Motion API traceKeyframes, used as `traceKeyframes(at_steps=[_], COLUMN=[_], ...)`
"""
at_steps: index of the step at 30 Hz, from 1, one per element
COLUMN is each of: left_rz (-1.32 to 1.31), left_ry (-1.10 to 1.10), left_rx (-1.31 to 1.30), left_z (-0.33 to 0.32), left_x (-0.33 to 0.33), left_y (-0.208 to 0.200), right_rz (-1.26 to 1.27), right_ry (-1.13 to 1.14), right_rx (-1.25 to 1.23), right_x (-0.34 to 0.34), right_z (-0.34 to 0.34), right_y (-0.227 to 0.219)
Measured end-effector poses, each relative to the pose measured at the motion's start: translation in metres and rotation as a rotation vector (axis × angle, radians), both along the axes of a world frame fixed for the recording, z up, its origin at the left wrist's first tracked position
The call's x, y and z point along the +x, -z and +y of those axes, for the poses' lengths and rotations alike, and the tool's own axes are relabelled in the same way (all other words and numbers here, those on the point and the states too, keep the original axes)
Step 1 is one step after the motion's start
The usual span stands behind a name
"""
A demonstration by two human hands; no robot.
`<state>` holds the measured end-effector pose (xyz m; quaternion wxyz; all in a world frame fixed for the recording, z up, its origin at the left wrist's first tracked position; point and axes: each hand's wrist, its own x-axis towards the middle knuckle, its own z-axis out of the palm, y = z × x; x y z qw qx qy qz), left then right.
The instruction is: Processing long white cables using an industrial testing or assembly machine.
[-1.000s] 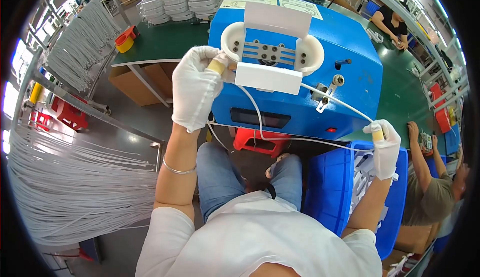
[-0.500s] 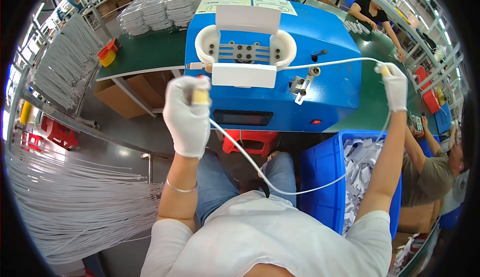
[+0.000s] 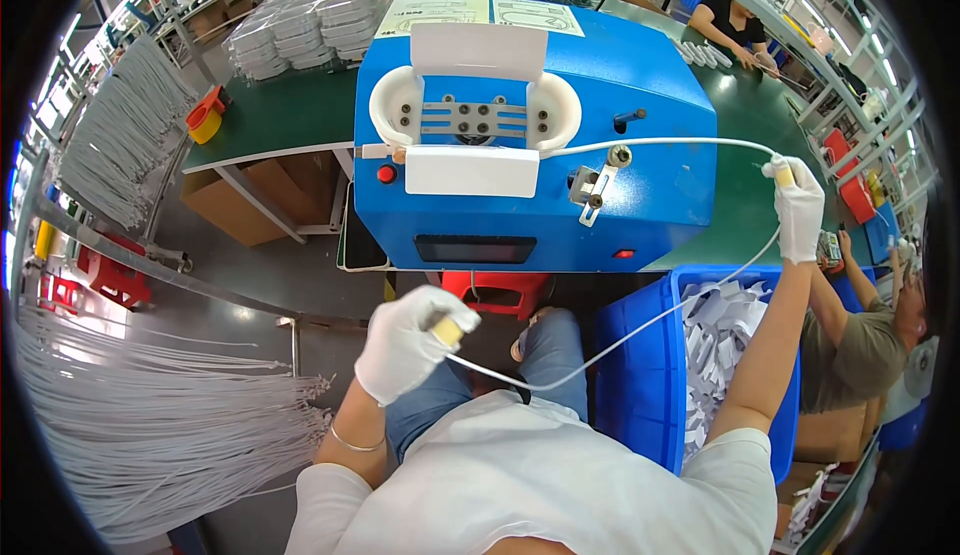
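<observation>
My left hand (image 3: 412, 343), in a white glove with a yellow band at the thumb, is raised over my lap. Its fingers are closed on one end of a white cable (image 3: 645, 327); the end itself is hidden in the glove. Farther out to the right, my right hand (image 3: 800, 217), gloved the same way, pinches the cable above the green table. From there one stretch runs left to the winding head (image 3: 475, 118) of a blue machine (image 3: 650, 190), between white curved guides. The other stretch sags back to my left hand. A pale connector (image 3: 377, 152) sticks out at the head's left side.
A blue bin (image 3: 640, 365) of white pieces stands at my right. Long white cables (image 3: 170, 415) hang on a rack at my left. Clear plastic trays (image 3: 310, 20) are stacked at the back left. A red stool (image 3: 495, 293) is under the machine; co-workers sit at the right.
My left hand has dropped from the machine's front left toward my lap, uncovering a red button. My right hand has moved slightly down. The cable between them is straighter.
</observation>
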<state>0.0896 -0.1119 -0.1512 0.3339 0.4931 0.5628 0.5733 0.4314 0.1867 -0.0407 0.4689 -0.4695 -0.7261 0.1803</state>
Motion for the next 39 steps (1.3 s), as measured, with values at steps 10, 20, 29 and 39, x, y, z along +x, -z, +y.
traceKeyframes(at_steps=[10,20,29,39], left_rz=[-0.034,-0.145,-0.157,0.516], left_ry=[0.425,0.636,0.745,0.742], left_rx=[-0.299,-0.435,-0.272,-0.206], left_z=[0.020,0.035,0.046,0.056], left_x=[0.057,0.081,0.104,0.040], left_y=[0.010,0.017,0.039,-0.008], right_rz=[-0.139,0.009,0.183,0.194], right_ry=[-0.163,-0.271,-0.479,-0.426], right_rx=[-0.127,-0.358,-0.625,-0.495], right_x=[-0.025,-0.047,-0.100,-0.104], right_z=[-0.052,-0.073,-0.106,-0.110], right_y=[-0.009,-0.005,-0.004,-0.011])
